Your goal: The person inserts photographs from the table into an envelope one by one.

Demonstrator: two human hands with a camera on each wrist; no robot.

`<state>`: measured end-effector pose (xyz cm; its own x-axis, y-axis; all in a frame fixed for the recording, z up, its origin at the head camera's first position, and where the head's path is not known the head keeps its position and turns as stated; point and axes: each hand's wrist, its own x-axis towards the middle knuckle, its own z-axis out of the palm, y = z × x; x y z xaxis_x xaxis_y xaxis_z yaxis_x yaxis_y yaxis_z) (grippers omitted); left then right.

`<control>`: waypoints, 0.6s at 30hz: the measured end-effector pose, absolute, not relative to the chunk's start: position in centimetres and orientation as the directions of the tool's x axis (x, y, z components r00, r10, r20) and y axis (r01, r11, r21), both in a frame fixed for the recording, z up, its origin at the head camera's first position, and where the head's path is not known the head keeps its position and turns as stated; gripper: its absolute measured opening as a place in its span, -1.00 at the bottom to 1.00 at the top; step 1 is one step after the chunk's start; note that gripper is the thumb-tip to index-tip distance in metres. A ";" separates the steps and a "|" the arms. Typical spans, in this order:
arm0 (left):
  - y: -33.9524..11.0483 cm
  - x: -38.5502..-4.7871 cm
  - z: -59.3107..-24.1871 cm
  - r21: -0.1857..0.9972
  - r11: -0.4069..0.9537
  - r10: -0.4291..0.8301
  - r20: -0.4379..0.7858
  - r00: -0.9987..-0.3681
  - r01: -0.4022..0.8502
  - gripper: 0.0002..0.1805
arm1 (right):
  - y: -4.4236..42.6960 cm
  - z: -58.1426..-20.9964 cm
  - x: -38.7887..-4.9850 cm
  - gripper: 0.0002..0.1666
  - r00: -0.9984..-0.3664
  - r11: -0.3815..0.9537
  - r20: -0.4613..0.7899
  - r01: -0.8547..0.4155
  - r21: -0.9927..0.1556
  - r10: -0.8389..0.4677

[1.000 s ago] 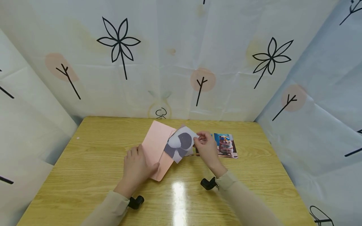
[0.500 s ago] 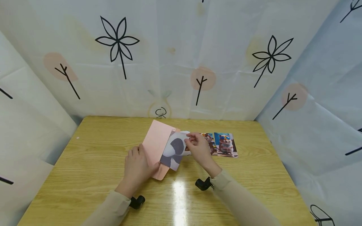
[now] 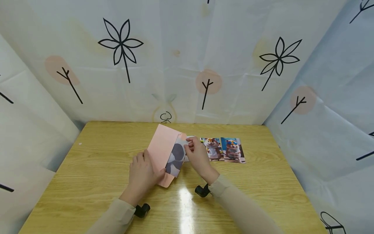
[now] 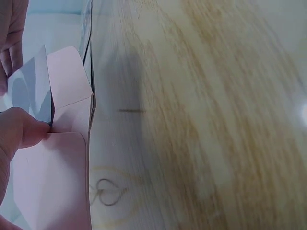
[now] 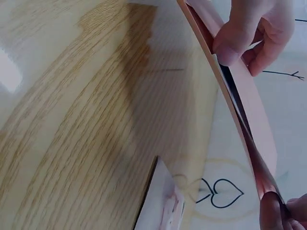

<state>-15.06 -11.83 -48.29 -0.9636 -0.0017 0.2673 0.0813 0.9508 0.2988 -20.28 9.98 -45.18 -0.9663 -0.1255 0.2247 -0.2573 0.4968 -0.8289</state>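
My left hand (image 3: 142,174) holds a pink paper envelope (image 3: 161,143), tilted above the table, with the thumb at its opening. A grey-and-white printed card (image 3: 175,157) sits partly inside the envelope, its right part still showing. My right hand (image 3: 198,157) pinches that card by its outer edge. In the left wrist view, the left thumb (image 4: 29,127) lies where the card (image 4: 33,86) enters the envelope (image 4: 55,177). In the right wrist view, the envelope's mouth (image 5: 252,158) gapes between both hands, the card's inner end hidden.
Two hamster photo cards, one with an apron (image 3: 213,149) and one with blue glasses (image 3: 233,150), lie on the wooden table (image 3: 93,169) to the right. Another pale card is mostly hidden behind my right hand. White printed cloth (image 3: 175,65) encloses the table's back and sides.
My right hand has moved left, sliding the grey-and-white card deeper into the envelope. The apron hamster photo has come into view. My left hand and the envelope have barely moved.
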 end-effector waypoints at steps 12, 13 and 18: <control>-11.2 -15.0 -48.3 0.324 0.941 0.011 0.270 -0.963 0.102 0.12 | 9.8 -46.9 -21.9 -0.68 -0.999 0.162 0.009 -0.014 -0.987 -0.031; -11.2 -15.0 -48.3 0.320 0.941 0.017 0.275 -0.961 0.108 0.10 | 9.6 -46.9 -21.9 -0.69 -1.000 0.157 0.018 -0.021 -0.987 -0.021; -10.8 -14.9 -48.1 0.335 0.931 0.035 0.314 -0.949 0.145 0.04 | 8.9 -46.9 -22.0 -0.74 -0.998 0.150 0.057 -0.052 -0.987 0.026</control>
